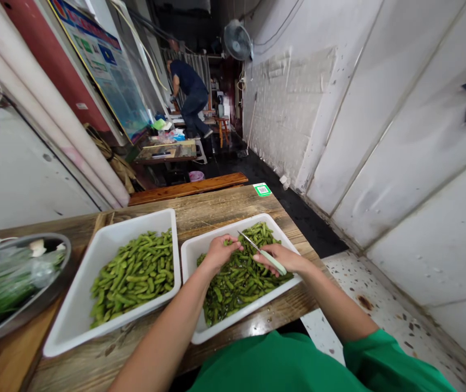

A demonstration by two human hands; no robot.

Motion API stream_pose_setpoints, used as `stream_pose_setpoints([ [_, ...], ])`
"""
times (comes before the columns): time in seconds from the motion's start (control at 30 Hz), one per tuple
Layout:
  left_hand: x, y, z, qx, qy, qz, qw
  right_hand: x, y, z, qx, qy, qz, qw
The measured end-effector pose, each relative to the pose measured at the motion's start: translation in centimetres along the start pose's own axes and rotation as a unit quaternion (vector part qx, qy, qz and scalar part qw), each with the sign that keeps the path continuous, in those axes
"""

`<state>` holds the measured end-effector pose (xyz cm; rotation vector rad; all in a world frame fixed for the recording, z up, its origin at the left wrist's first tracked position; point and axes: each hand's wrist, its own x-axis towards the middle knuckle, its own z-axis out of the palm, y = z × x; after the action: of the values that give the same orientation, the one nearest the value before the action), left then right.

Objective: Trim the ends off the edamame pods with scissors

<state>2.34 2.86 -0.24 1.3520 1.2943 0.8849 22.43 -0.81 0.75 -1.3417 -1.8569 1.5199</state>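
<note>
My right hand (276, 258) grips a pair of scissors (277, 263) by its pale green handle, and the thin metal blades point up and left. Just left of the blade tips, my left hand (223, 253) has its fingers pinched together around a green edamame pod (228, 242), mostly covered by the fingers. Both hands are above the right white tray (238, 322), which holds wet edamame pods (236, 283) with some water among them. Beside it on the left, a second white tray (75, 321) holds a pile of lighter, drier-looking edamame pods (138, 272).
The trays stand on a wooden table (216, 202). A metal bowl (67, 256) with bagged green vegetables (4, 288) is at the far left. Behind the table are a wooden bench (187, 188) and a low cluttered table (167, 152). Farther back, another person (189, 87) bends over.
</note>
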Motion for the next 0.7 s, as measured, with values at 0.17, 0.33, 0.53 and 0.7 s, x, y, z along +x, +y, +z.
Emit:
stream_pose_setpoints([
  [0.17,0.0,0.0,0.0,0.004,-0.008,-0.003,1.000,0.2,0.9,-0.1,-0.024,0.021,0.006,0.999],
  [0.33,0.3,-0.2,-0.1,-0.030,0.019,-0.043,0.998,0.4,1.5,-0.3,-0.053,0.026,0.007,0.998],
  [0.53,0.4,0.1,-0.4,-0.068,0.036,-0.037,0.996,0.4,1.5,-0.2,-0.032,0.032,-0.012,0.999],
  [0.7,0.8,0.0,-0.5,-0.136,0.050,-0.041,0.989,0.4,1.4,-0.1,-0.035,0.043,-0.025,0.998],
])
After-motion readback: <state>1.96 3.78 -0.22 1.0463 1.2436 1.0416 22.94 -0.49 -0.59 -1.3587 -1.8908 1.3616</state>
